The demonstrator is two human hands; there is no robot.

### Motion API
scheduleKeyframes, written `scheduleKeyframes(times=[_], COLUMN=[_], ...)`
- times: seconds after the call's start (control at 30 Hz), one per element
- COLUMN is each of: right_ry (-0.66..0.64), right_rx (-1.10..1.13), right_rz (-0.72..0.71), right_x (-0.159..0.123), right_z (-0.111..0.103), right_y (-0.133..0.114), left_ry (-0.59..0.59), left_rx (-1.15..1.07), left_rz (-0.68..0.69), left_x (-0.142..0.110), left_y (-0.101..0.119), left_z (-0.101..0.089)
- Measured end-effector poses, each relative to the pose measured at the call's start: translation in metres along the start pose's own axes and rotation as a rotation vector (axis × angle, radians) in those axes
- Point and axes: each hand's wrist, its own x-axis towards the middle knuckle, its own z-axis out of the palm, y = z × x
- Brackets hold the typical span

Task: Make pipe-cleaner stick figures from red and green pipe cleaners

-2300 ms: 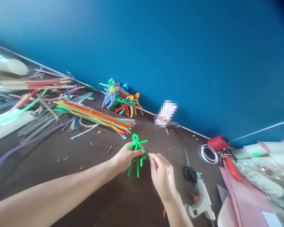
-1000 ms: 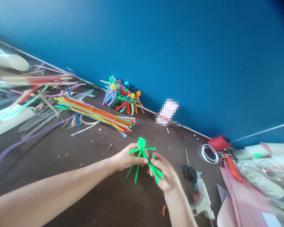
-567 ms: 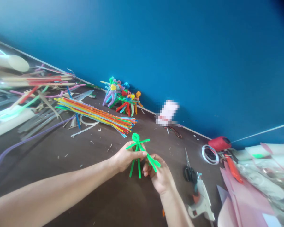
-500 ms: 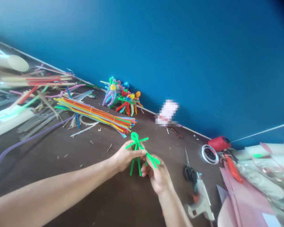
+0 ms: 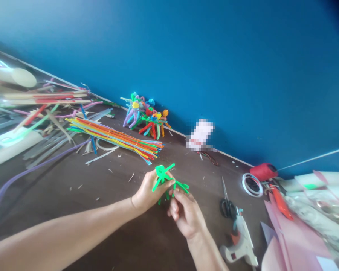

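Observation:
Between my hands is a green pipe-cleaner figure (image 5: 161, 172) with a looped head and several thin limbs. My left hand (image 5: 150, 190) pinches it at the body, thumb on top. Fingers of my right hand (image 5: 185, 210) are closed on one of its green strands, to the right of the body. The lower limbs are partly hidden behind my left thumb and fingers. Just beyond my hands lies a banded bundle of coloured pipe cleaners (image 5: 117, 138).
Several finished pipe-cleaner figures (image 5: 147, 116) stand by the blue wall (image 5: 214, 67). Scissors (image 5: 226, 205), a glue gun (image 5: 243, 241), a white tape ring (image 5: 252, 185) and red thread (image 5: 263, 171) lie to the right, beside pink sheets (image 5: 296, 233). Loose strips clutter the left.
The figure has tipped, its head now lower and turned toward me, its legs less visible. My left hand has rotated with it. My right hand has shifted slightly down.

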Motion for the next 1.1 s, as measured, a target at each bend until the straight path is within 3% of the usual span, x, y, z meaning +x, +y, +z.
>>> scheduleKeyframes(times=[0.1,0.2,0.37,0.4,0.47,0.57,0.77,0.9,1.0,1.1], right_ry=[-0.013,-0.025,0.272,0.306,0.328,0.327,0.319,0.291,0.25,0.176], right_rx=[-0.095,-0.489,-1.269,-1.388,-1.585,-1.739,-1.687,-1.428,-1.111,-0.759], right_rz=[-0.004,-0.12,-0.854,-0.948,-0.993,-0.944,-0.932,-0.859,-0.659,-0.37], right_x=[-0.001,-0.007,-0.015,-0.016,-0.014,-0.01,-0.008,-0.007,-0.004,-0.001], right_z=[-0.004,-0.009,-0.01,-0.009,-0.007,-0.004,-0.004,-0.007,-0.01,-0.015], right_y=[-0.002,-0.009,-0.024,-0.025,-0.025,-0.022,-0.021,-0.021,-0.022,-0.023], left_ry=[0.065,0.155,0.126,0.119,0.104,0.074,0.041,0.02,-0.041,-0.142], left_rx=[-0.017,-0.132,-0.303,-0.315,-0.323,-0.342,-0.329,-0.11,0.129,0.219], left_rz=[-0.026,-0.122,-0.223,-0.234,-0.25,-0.282,-0.302,-0.144,0.013,0.051], left_x=[0.003,0.009,0.011,0.01,0.009,0.006,0.004,0.005,0.005,0.001], left_y=[-0.004,-0.007,-0.003,-0.003,-0.002,-0.001,0.0,-0.003,-0.002,0.003], left_z=[0.0,0.0,0.001,0.001,0.002,0.004,0.006,0.003,-0.001,-0.004])
